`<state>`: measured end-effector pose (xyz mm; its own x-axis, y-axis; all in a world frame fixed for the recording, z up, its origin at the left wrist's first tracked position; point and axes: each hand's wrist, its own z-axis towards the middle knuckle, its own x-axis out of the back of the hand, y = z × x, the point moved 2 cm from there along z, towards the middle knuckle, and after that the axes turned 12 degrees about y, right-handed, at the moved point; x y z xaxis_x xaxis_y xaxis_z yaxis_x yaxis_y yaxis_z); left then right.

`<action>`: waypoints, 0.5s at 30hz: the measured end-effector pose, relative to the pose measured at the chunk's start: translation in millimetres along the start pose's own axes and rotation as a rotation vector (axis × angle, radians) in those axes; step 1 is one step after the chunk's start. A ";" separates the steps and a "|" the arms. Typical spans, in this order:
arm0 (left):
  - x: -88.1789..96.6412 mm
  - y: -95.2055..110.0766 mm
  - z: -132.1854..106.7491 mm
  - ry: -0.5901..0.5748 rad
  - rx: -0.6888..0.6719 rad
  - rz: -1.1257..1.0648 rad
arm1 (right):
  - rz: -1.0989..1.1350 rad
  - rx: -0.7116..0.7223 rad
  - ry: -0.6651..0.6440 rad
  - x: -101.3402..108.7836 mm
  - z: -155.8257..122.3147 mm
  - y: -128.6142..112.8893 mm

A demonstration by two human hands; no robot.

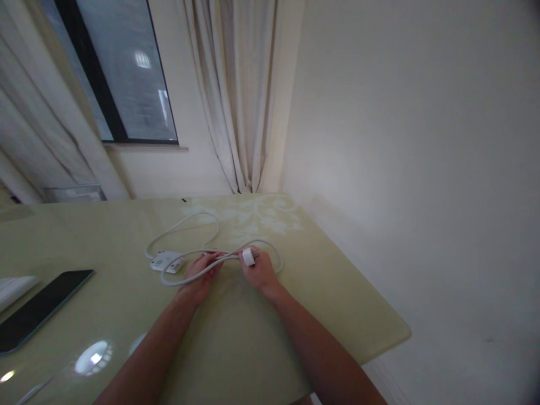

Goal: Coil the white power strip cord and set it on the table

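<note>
A white power strip [167, 261] lies on the pale green table [253, 332], its white cable [198, 222] looping over the tabletop. My left hand [201, 274] is closed round a stretch of the cable just right of the strip. My right hand [260, 269] grips the cable's white plug [248, 256] between thumb and fingers, with a loop of cable curving round behind it. The two hands sit close together near the middle of the table.
A dark tablet [37, 308] lies flat at the left, beside a white object [12, 289] at the frame edge. The table's right edge [367, 292] runs close to a bare wall. Curtains [240, 95] and a window [122, 67] stand behind.
</note>
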<state>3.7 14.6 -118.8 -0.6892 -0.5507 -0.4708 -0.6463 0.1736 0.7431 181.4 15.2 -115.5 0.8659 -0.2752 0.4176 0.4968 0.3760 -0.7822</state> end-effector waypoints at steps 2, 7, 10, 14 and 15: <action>-2.2 4.5 -2.8 0.018 0.052 -0.056 | 0.019 -0.125 0.011 -2.2 2.1 6.5; -6.7 18.2 -15.9 0.002 0.157 -0.178 | 0.138 -0.351 -0.059 -11.1 0.9 27.4; -10.1 13.6 -27.2 -0.091 0.264 -0.214 | 0.236 -0.387 -0.068 -15.2 -1.1 32.6; -11.3 -2.0 -31.7 -0.239 0.241 -0.030 | 0.414 -0.520 -0.072 -15.8 1.6 29.8; -10.6 -5.8 -30.2 -0.273 0.209 0.039 | 0.446 -0.542 -0.061 -14.4 3.5 27.7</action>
<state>24.6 -5.2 -103.7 -0.7588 -0.3067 -0.5745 -0.6512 0.3691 0.6631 182.9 32.7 -141.6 0.9899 -0.1411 0.0160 0.0080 -0.0572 -0.9983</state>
